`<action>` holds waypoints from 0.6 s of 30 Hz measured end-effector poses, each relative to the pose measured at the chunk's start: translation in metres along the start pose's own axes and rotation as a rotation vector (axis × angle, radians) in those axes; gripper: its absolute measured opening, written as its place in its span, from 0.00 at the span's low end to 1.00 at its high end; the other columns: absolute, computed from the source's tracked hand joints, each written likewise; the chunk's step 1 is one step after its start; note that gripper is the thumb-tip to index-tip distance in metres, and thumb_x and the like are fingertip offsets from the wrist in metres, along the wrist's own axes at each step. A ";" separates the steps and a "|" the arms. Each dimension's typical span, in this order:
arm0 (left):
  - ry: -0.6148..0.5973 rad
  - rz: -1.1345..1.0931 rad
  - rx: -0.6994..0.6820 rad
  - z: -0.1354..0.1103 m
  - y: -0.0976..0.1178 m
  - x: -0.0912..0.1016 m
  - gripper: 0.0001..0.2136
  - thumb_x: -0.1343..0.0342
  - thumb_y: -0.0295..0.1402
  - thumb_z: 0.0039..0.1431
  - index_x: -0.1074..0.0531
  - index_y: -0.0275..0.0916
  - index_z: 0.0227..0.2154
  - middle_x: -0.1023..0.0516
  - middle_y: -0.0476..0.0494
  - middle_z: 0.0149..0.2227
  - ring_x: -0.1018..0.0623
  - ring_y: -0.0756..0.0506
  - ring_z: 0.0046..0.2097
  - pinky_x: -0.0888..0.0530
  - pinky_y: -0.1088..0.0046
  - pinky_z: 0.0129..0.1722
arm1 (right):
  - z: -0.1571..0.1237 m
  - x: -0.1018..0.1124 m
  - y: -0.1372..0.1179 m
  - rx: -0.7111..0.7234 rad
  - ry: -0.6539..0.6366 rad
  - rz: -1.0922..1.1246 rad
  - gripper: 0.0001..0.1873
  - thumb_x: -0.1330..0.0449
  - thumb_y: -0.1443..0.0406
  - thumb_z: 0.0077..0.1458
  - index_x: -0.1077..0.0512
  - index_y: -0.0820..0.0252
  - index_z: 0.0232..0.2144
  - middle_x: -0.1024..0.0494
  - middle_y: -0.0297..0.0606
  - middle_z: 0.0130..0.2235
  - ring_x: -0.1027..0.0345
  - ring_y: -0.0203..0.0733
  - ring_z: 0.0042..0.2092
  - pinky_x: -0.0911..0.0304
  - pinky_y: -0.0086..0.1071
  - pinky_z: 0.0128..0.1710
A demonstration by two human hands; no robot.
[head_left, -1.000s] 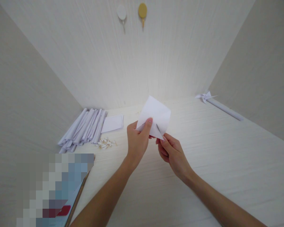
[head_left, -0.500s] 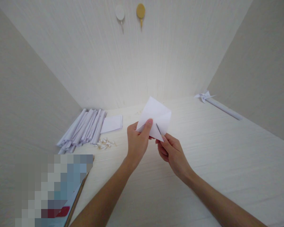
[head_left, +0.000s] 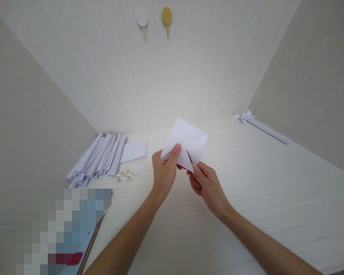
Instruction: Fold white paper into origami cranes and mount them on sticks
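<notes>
A square white sheet of paper (head_left: 186, 131) with faint crease lines is held up above the table in the middle of the view. My left hand (head_left: 165, 170) pinches its lower left side, thumb on top and fingers underneath. My right hand (head_left: 205, 182) is closed round scissors (head_left: 189, 156) at the sheet's lower corner. One thin dark blade lies over the paper, pointing up and left from that corner. The handles are hidden in the hand, and the other blade is out of sight.
Rolled white paper tubes (head_left: 100, 154) are heaped at the left, beside stacked paper squares (head_left: 134, 150) and a pile of cotton swabs (head_left: 126, 175). A paper pinwheel (head_left: 245, 117) on a paper tube (head_left: 269, 131) lies by the right wall. Two round hooks (head_left: 166, 16) hang on the back wall.
Both hands, the paper and the scissors sit slightly further left in view, and the surroundings have shifted a little too. The grip of each hand is unchanged.
</notes>
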State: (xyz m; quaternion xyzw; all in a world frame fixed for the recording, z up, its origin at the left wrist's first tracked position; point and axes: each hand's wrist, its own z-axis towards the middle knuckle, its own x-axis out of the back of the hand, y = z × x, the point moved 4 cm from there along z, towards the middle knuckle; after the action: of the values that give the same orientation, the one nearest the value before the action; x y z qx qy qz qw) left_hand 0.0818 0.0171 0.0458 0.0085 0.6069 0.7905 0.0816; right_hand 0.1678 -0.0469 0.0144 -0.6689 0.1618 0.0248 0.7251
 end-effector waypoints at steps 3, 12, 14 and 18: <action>0.013 0.005 0.009 0.000 -0.001 0.000 0.16 0.44 0.42 0.46 0.35 0.35 0.15 0.34 0.50 0.13 0.34 0.53 0.16 0.37 0.78 0.14 | 0.000 0.000 0.000 0.003 0.005 -0.004 0.16 0.48 0.53 0.50 0.40 0.60 0.23 0.52 0.22 0.15 0.62 0.25 0.16 0.64 0.23 0.13; 0.061 0.026 -0.030 0.000 0.003 0.002 0.16 0.45 0.42 0.47 0.35 0.35 0.15 0.35 0.52 0.13 0.35 0.54 0.16 0.37 0.79 0.14 | -0.002 -0.002 0.002 -0.028 -0.032 0.003 0.17 0.48 0.52 0.50 0.38 0.61 0.25 0.50 0.22 0.16 0.60 0.26 0.16 0.63 0.23 0.13; 0.107 0.033 -0.047 0.006 0.005 0.008 0.15 0.45 0.42 0.46 0.35 0.35 0.15 0.35 0.51 0.14 0.35 0.54 0.16 0.37 0.79 0.14 | -0.002 -0.004 0.005 -0.043 -0.040 -0.005 0.17 0.48 0.52 0.50 0.39 0.60 0.25 0.50 0.22 0.16 0.60 0.26 0.16 0.63 0.23 0.13; 0.184 0.045 -0.078 0.019 0.012 0.022 0.14 0.43 0.41 0.44 0.33 0.35 0.17 0.34 0.51 0.15 0.35 0.54 0.17 0.37 0.79 0.15 | -0.002 -0.005 0.007 -0.031 -0.031 -0.027 0.17 0.48 0.52 0.50 0.39 0.60 0.24 0.49 0.22 0.16 0.59 0.26 0.16 0.63 0.23 0.13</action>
State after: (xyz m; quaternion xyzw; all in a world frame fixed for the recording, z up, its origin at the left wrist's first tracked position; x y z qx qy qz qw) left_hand 0.0610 0.0353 0.0602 -0.0536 0.5803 0.8126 0.0078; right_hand 0.1610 -0.0473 0.0085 -0.6818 0.1411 0.0277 0.7173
